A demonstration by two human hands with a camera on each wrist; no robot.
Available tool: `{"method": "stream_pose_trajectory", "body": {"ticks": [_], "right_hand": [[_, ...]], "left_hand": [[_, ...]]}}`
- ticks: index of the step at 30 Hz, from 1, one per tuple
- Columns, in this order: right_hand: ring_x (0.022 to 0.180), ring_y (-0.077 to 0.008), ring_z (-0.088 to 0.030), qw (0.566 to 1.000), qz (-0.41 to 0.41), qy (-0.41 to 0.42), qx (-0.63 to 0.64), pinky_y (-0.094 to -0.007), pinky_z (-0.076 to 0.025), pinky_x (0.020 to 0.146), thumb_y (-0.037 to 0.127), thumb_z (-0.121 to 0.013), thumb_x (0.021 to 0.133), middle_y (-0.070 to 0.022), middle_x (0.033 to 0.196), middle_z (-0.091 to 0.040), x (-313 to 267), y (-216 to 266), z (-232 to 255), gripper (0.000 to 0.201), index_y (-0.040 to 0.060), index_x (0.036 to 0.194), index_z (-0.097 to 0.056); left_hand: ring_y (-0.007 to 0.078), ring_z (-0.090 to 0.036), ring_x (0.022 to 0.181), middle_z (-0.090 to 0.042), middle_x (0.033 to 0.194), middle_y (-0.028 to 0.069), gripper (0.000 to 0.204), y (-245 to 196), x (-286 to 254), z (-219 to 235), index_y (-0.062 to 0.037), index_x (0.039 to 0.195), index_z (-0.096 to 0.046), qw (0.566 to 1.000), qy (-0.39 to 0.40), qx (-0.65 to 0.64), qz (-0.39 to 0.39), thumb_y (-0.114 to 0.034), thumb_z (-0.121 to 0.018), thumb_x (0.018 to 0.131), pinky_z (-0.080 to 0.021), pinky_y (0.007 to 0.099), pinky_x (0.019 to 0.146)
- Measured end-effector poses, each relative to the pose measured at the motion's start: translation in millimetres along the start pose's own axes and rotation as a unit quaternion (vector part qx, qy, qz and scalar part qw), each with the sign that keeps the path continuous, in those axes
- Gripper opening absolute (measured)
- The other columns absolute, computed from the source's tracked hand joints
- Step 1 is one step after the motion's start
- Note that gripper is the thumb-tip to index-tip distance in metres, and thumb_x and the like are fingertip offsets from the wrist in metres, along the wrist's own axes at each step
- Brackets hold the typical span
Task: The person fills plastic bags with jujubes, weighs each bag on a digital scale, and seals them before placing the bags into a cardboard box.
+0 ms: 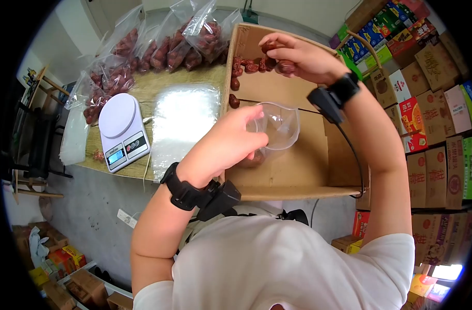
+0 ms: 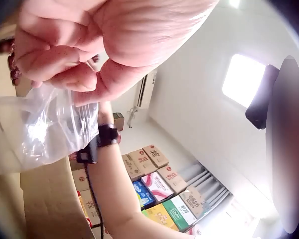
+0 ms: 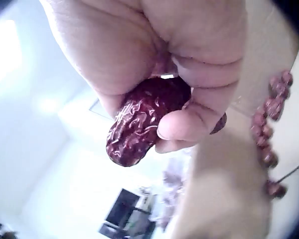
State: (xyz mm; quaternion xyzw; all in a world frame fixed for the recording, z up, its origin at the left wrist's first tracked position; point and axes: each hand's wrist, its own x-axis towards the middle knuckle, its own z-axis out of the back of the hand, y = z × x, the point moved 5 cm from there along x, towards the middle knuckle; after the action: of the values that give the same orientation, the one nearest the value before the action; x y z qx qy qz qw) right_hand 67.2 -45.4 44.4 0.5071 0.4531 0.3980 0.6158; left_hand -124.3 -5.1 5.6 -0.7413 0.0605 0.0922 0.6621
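Observation:
My left hand (image 1: 235, 138) grips the rim of a clear plastic bag (image 1: 287, 129), its mouth spread wide over the cardboard box (image 1: 303, 168). A few reddish-brown shapes (image 1: 253, 159) show low down by the bag, partly hidden by that hand. Above the far part of the box, my right hand (image 1: 313, 59) holds wrinkled dried red dates. One large date (image 3: 139, 124) sits between its thumb and fingers in the right wrist view, and part of another (image 3: 219, 124) peeks out behind the fingers. Loose dates (image 1: 251, 67) line the box's far left corner and left side.
Left of the box, a white kitchen scale (image 1: 118, 118) stands on the table beside a stack of flat clear bags (image 1: 187, 111). Several bags full of dates (image 1: 207, 41) stand along the table's back. Printed cartons (image 1: 427, 170) are piled at the right.

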Motion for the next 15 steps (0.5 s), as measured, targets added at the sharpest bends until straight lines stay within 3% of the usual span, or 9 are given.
{"method": "stream_pose_trajectory", "body": {"ticks": [2,3,5,6,8,11,15], "right_hand": [[0.054,-0.0050,-0.042,0.999,-0.031,0.023,-0.003,-0.0200,-0.033,0.047,0.014,-0.053,0.088,-0.0023,0.080,-0.053,-26,25,-21,0.027,0.0078,0.113,-0.047],[0.052,-0.0050,-0.042,0.999,-0.008,0.051,-0.005,-0.0191,-0.034,0.047,0.016,-0.056,0.086,-0.0051,0.085,-0.056,-33,29,-29,0.030,0.0083,0.114,-0.048],[0.055,-0.0061,-0.047,0.995,-0.039,0.092,-0.022,-0.0176,-0.038,0.048,0.016,-0.056,0.086,-0.0073,0.089,-0.058,-46,28,-44,0.029,0.0083,0.113,-0.050],[0.057,-0.0064,-0.049,0.992,-0.058,0.111,-0.028,-0.0172,-0.038,0.048,0.016,-0.056,0.086,-0.0074,0.089,-0.058,-49,22,-48,0.028,0.0083,0.112,-0.050],[0.059,-0.0068,-0.052,0.986,-0.120,0.109,-0.037,-0.0175,-0.041,0.050,0.011,-0.057,0.085,-0.0060,0.090,-0.058,-53,9,-50,0.028,0.0066,0.112,-0.051],[0.061,-0.0081,-0.056,0.984,-0.093,0.108,-0.109,-0.0190,-0.044,0.051,0.012,-0.058,0.085,-0.0044,0.089,-0.059,-56,12,-55,0.026,0.0048,0.110,-0.053],[0.061,-0.0095,-0.058,0.965,-0.163,0.107,-0.175,-0.0202,-0.045,0.052,0.016,-0.059,0.086,-0.0025,0.086,-0.060,-62,15,-62,0.026,0.0035,0.109,-0.054]], "left_hand": [[0.0058,-0.046,0.060,-0.046,0.126,0.0101,0.058,-2,-1,0,0.0080,0.130,-0.036,1.000,-0.023,0.006,-0.009,-0.005,-0.054,0.077,-0.040,0.0214,0.054],[0.0058,-0.046,0.060,-0.046,0.126,0.0101,0.058,-1,-1,0,0.0080,0.130,-0.036,1.000,-0.021,0.005,-0.008,-0.005,-0.054,0.077,-0.040,0.0214,0.054],[0.0054,-0.046,0.059,-0.055,0.107,0.0084,0.055,2,0,1,0.0080,0.127,-0.039,0.999,-0.020,0.023,0.010,-0.006,-0.054,0.076,-0.039,0.0206,0.052],[0.0054,-0.046,0.059,-0.055,0.107,0.0084,0.055,1,1,1,0.0080,0.127,-0.039,1.000,-0.020,0.023,0.010,-0.006,-0.054,0.076,-0.039,0.0206,0.052],[0.0049,-0.045,0.058,-0.055,0.085,0.0035,0.054,-2,0,0,0.0077,0.126,-0.040,1.000,-0.007,0.025,0.003,-0.007,-0.055,0.076,-0.037,0.0196,0.051],[0.0049,-0.044,0.057,-0.052,0.079,0.0007,0.055,-6,-1,-4,0.0080,0.127,-0.039,1.000,-0.014,0.002,-0.022,-0.007,-0.055,0.076,-0.036,0.0189,0.050],[0.0049,-0.044,0.057,-0.053,0.089,0.0021,0.055,-7,-3,-4,0.0089,0.126,-0.039,0.999,-0.025,0.034,-0.008,-0.006,-0.054,0.075,-0.037,0.0191,0.050]]}}
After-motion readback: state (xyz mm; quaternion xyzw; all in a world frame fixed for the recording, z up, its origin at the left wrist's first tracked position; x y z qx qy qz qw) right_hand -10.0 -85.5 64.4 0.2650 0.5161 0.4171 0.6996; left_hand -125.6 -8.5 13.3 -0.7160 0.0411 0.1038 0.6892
